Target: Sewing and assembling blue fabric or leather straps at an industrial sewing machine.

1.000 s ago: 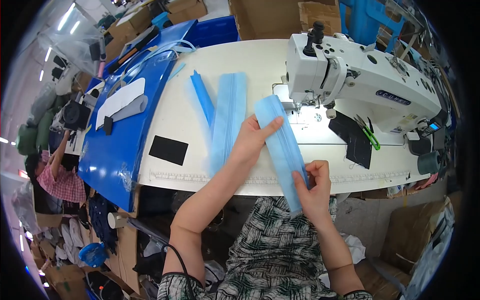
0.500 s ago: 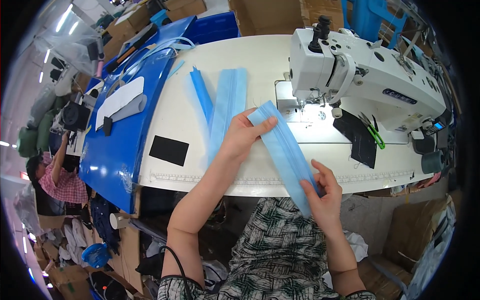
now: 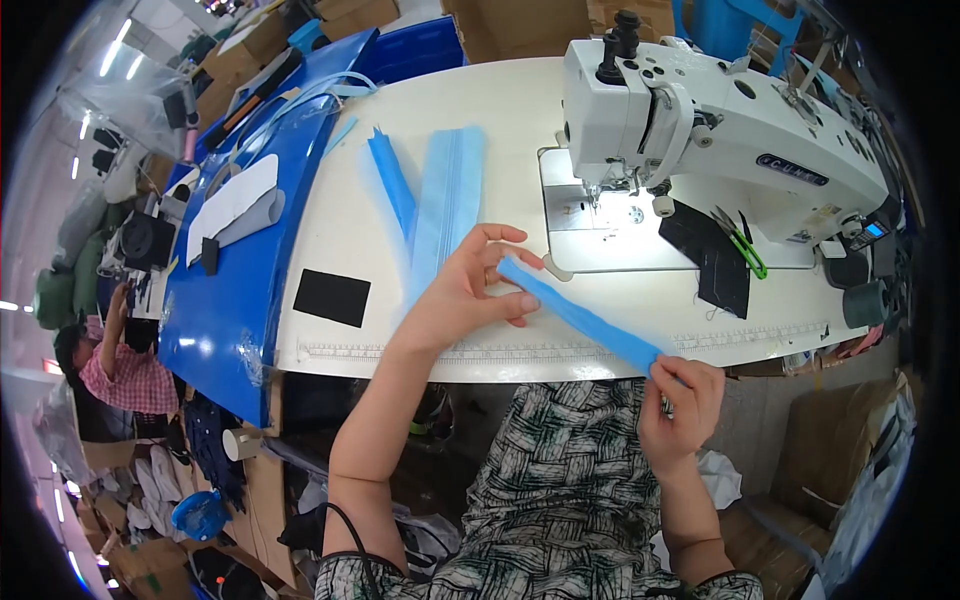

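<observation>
A blue fabric strip (image 3: pixel 590 325) with a pale, see-through edge stretches slantwise between my hands, above the table's front edge. It shows as a narrow, brighter blue band, folded or turned on edge. My left hand (image 3: pixel 465 290) holds its upper end loosely between thumb and curled fingers, the index finger standing off. At the lower end my right hand (image 3: pixel 682 408) pinches the strip between thumb and fingers. Left of it on the table lie a light blue strip (image 3: pixel 450 200) with lengthwise lines down its middle and a narrow, brighter blue piece (image 3: pixel 392 180).
A white sewing machine (image 3: pixel 720 140) stands at the right, its lamp lit. Green-handled snips (image 3: pixel 748 255) lie by black fabric (image 3: pixel 705 260). A black rectangle (image 3: pixel 332 298) and a printed ruler (image 3: pixel 400 354) are on the white table. A blue board (image 3: pixel 240 270) adjoins at left; a person (image 3: pixel 125 375) sits beyond.
The strip has gone from showing its wide, lined face to a narrow, bright blue band. My right hand has moved slightly right and up; my left hand's fingers have loosened and spread.
</observation>
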`<act>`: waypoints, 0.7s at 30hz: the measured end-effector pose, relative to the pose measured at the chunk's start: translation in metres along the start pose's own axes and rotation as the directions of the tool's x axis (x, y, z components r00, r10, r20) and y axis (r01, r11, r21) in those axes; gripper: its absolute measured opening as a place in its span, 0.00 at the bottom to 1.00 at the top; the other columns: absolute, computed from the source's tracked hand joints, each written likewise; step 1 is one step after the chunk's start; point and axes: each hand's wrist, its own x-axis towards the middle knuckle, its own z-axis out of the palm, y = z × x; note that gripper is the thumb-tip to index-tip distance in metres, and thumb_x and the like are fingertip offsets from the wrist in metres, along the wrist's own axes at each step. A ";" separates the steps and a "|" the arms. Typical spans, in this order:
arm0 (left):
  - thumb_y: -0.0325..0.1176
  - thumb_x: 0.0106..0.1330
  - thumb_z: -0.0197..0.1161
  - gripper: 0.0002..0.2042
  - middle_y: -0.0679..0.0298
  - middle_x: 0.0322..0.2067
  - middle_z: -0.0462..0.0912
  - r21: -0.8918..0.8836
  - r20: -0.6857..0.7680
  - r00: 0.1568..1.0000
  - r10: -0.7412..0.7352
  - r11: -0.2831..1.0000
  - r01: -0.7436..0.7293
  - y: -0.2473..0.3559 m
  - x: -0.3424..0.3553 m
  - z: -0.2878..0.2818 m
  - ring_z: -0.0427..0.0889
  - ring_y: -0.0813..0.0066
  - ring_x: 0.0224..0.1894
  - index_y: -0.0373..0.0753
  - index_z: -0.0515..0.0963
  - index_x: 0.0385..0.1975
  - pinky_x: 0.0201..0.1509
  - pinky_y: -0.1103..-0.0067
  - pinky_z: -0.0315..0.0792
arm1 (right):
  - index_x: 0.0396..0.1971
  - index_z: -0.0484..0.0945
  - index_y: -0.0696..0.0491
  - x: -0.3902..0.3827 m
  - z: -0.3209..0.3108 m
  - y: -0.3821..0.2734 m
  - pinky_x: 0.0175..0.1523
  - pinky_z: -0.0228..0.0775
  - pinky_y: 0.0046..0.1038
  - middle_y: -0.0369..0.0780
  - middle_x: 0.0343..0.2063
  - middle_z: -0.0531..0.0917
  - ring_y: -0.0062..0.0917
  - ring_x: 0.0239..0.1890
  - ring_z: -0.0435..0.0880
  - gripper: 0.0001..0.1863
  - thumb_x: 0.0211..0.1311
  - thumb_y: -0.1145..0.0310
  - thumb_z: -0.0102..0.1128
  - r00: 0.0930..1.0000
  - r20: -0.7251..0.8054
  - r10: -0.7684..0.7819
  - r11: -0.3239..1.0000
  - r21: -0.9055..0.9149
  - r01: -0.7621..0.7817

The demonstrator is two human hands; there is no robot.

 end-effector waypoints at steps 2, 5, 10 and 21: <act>0.25 0.62 0.66 0.30 0.54 0.49 0.80 -0.160 -0.068 0.983 -0.169 0.975 0.157 -0.005 -0.002 0.013 0.82 0.69 0.47 0.40 0.60 0.62 0.45 0.77 0.82 | 0.35 0.80 0.54 -0.004 0.004 -0.008 0.39 0.70 0.33 0.38 0.37 0.82 0.35 0.34 0.78 0.17 0.40 0.83 0.68 0.999 0.046 -0.023 0.999 0.039 0.022; 0.29 0.64 0.65 0.28 0.53 0.51 0.80 -0.366 -0.004 0.980 -0.197 0.913 0.182 -0.022 0.002 0.024 0.81 0.70 0.49 0.38 0.61 0.62 0.47 0.74 0.81 | 0.33 0.80 0.54 -0.007 0.007 -0.020 0.37 0.70 0.33 0.38 0.35 0.82 0.34 0.32 0.78 0.17 0.39 0.84 0.68 0.995 0.094 -0.022 0.996 0.088 0.013; 0.28 0.63 0.66 0.30 0.52 0.52 0.79 -0.355 0.064 0.992 -0.110 0.926 0.126 -0.036 -0.003 0.037 0.80 0.68 0.52 0.38 0.61 0.63 0.54 0.73 0.76 | 0.30 0.79 0.55 -0.010 0.012 -0.031 0.33 0.70 0.30 0.38 0.31 0.81 0.33 0.30 0.78 0.14 0.39 0.84 0.68 0.988 0.153 0.026 0.979 0.194 -0.056; 0.22 0.63 0.64 0.28 0.58 0.49 0.80 -0.377 0.034 0.975 -0.219 0.901 0.216 -0.022 -0.010 0.046 0.80 0.71 0.51 0.38 0.62 0.63 0.54 0.77 0.73 | 0.26 0.76 0.55 -0.017 0.007 -0.030 0.31 0.66 0.23 0.36 0.24 0.76 0.21 0.26 0.74 0.10 0.49 0.78 0.71 0.759 0.502 0.415 0.689 0.371 -0.622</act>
